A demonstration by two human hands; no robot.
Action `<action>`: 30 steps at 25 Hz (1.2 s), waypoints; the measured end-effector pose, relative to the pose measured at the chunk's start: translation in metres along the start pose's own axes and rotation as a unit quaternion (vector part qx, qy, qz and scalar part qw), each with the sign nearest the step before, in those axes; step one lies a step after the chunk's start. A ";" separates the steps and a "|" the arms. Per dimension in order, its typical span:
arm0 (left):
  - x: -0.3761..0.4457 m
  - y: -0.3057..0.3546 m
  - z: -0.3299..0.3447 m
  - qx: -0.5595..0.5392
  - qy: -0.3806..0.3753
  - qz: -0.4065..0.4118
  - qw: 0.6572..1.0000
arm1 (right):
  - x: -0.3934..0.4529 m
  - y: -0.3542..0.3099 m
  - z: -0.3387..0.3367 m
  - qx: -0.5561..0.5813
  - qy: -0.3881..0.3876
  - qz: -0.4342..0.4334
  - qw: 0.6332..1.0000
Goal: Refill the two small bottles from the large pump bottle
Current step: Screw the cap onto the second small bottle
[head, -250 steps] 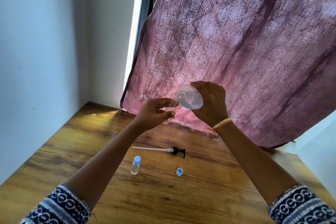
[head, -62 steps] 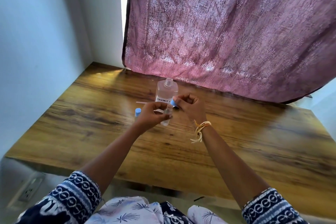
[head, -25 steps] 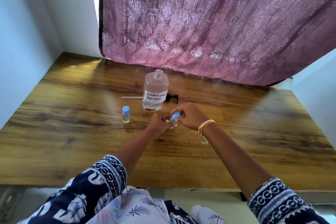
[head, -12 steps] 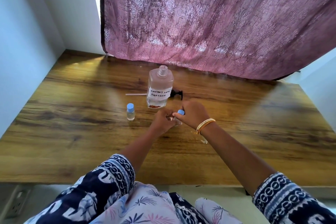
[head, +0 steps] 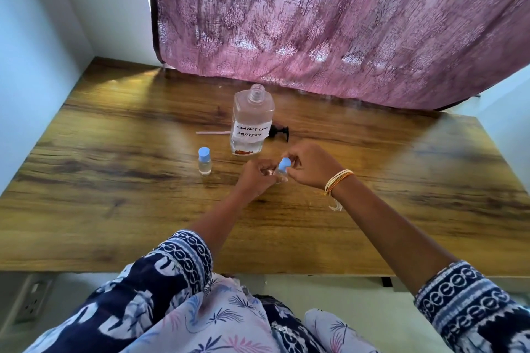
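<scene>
Now, line by line:
Left hand: the left hand [head: 259, 178] was curled around the body of a small bottle [head: 280, 175], gripping it just above the wooden table [head: 114, 209], near the middle.
Right hand: the right hand [head: 311, 165] was pinched on the blue cap [head: 284, 164] sitting on top of that held bottle; gold bangles [head: 337, 180] circled its wrist.
Second small bottle: the capped small bottle [head: 204, 161] stood upright on the table to the left of the hands, apart from them, its blue cap on and clear liquid inside.
Large bottle: the large clear bottle [head: 252, 122] stood upright just beyond the hands, its neck open with no pump fitted, and carried a handwritten label reading "CONTACT LENS SOLUTION".
Pump: the black pump head [head: 279, 133] lay on the table behind the large bottle, to its right; its white dip tube [head: 212, 132] stuck out on the left side.
Backdrop: a purple patterned curtain [head: 329, 23] hung along the far edge of the table.
</scene>
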State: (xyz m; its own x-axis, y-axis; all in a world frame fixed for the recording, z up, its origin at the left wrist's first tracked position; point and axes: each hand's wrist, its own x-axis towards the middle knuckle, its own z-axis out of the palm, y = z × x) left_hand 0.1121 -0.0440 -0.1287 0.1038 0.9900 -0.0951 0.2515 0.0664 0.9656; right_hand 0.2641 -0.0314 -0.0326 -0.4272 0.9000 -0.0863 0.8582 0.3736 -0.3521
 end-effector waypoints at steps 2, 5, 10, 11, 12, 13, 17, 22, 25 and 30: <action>-0.001 0.000 0.000 -0.003 -0.002 0.007 1.000 | 0.001 -0.003 -0.002 -0.033 0.001 0.014 0.999; -0.004 0.000 0.000 0.010 0.011 0.016 1.000 | 0.005 -0.007 -0.001 -0.100 0.011 0.044 0.994; -0.007 0.001 0.000 0.026 0.028 0.030 0.999 | 0.001 -0.006 0.003 -0.056 0.001 0.036 0.998; -0.007 0.001 0.000 0.019 0.026 0.027 0.999 | -0.001 -0.006 0.001 -0.019 -0.008 0.008 1.000; -0.008 0.002 0.000 0.012 0.026 0.023 0.999 | -0.001 -0.004 0.001 0.006 -0.011 -0.016 1.000; -0.008 0.003 0.000 0.008 0.027 0.020 0.999 | -0.001 -0.003 0.000 0.021 -0.003 -0.030 0.999; -0.008 0.004 0.000 0.011 0.029 0.014 0.999 | 0.003 -0.003 -0.004 0.034 0.003 -0.012 0.999; -0.008 0.004 0.000 0.008 0.026 0.025 0.999 | 0.005 -0.010 -0.008 -0.009 0.014 0.035 0.999; -0.007 0.003 -0.001 0.017 0.022 0.018 0.999 | 0.009 -0.014 -0.008 -0.062 0.030 0.085 0.994; -0.006 0.002 -0.001 0.009 0.017 0.016 1.000 | 0.006 -0.013 -0.012 0.002 0.016 0.113 0.993</action>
State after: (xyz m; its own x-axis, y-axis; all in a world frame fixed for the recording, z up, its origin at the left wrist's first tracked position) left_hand 0.1114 -0.0503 -0.1259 0.0787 0.9954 -0.0550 0.2665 0.0322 0.9633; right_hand 0.2541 -0.0283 -0.0173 -0.2143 0.9676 -0.1336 0.9300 0.1604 -0.3306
